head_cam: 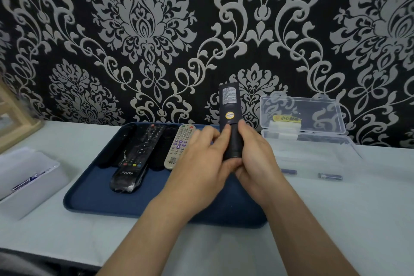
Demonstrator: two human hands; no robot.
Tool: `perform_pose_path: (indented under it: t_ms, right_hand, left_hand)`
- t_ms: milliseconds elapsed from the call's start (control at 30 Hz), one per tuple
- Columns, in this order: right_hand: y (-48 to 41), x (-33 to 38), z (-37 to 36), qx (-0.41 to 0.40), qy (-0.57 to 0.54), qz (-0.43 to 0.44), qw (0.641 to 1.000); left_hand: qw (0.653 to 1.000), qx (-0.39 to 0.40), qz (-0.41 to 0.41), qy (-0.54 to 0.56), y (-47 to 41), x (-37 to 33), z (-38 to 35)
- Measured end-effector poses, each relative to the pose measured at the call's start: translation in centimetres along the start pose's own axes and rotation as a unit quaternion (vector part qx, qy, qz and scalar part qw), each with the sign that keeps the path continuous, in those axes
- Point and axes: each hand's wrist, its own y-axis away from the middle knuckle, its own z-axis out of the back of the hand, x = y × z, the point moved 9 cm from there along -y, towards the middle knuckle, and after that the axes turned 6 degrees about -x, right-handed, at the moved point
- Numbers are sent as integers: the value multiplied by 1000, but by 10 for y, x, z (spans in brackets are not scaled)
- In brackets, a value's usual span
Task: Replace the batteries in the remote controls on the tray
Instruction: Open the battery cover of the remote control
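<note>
A dark blue remote (229,105) is held upright above the blue tray (94,199), its back side with a yellow sticker facing me. My left hand (201,159) grips its lower part, thumb pressed on the back near the battery cover. My right hand (255,157) wraps round the lower end from the right. Several remotes lie on the tray: a beige one (178,148), a black one (143,148) and a black plastic-wrapped one (127,179). Two dark batteries (289,172) (329,176) lie on the table to the right.
An open clear plastic box (302,123) with a yellow label stands at the back right against the patterned wall. A white container (26,181) sits at the left, a wooden frame (15,123) behind it. The table has a pale cloth.
</note>
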Motion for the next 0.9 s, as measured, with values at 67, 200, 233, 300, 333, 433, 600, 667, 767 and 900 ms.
perform_pose_path:
  t_ms: [67,200,233,300,333,433,600,667,767,900]
  right_hand:
    - [-1,-2,-1,3,-9,-10,1000]
    - [-1,-3,-5,33,-35,-26,999]
    - [-1,-2,-6,38,-34,-22,998]
    - [-1,-1,-7,51,-29,-12,998]
    - [-2,-1,-7,56,-28,-9,998]
    - [-1,-1,-9,60,-7,-2,998]
    - [-3,-1,-7,28,62,44,997]
    - [-2,0,-9,19,82,68,994]
    - [2,5,-10,26,113,107,987]
    - [5,10,-12,8,185,158,970]
  left_hand:
    - [998,-65,-18,6,-2,3,12]
    - [994,-99,-42,4,0,0,20]
    - [995,-95,-36,4,0,0,20]
    - [996,-89,-23,9,1,0,19]
    - [996,-87,-20,9,1,0,19]
    - [996,-89,-20,-4,1,0,20]
    - [995,-100,-1,15,1,1,16]
    - [993,-116,12,29,2,3,17]
    - [988,-136,31,59,3,6,20]
    - [980,-155,59,111,2,10,26]
